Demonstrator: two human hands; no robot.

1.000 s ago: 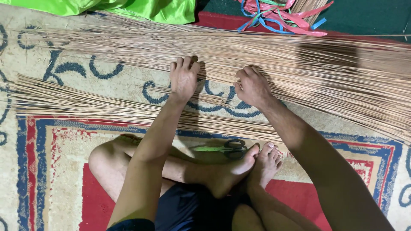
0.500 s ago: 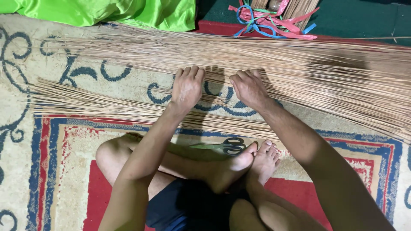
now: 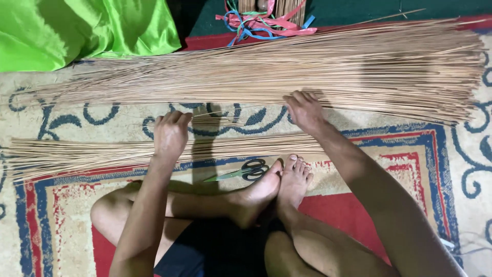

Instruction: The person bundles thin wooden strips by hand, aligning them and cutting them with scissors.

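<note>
two hands worked a few loose sticks (image 3: 218,120) on the carpet (image 3: 102,115), between the large pile (image 3: 318,72) and the near row (image 3: 102,154). left hand (image 3: 170,134) curled, pinching them; right hand (image 3: 303,110) closed likewise. best kept taut, ends aligned. scissors (image 3: 241,172) lay by the feet.

The left hand (image 3: 170,134) pinches a few thin sticks (image 3: 220,122); the right hand (image 3: 303,110) rests on the large stick pile (image 3: 287,69). Scissors (image 3: 246,171) lie near the feet.

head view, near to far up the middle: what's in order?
Feet → scissors → near stick row → hands, left hand and right hand → big stick pile → ribbons.
</note>
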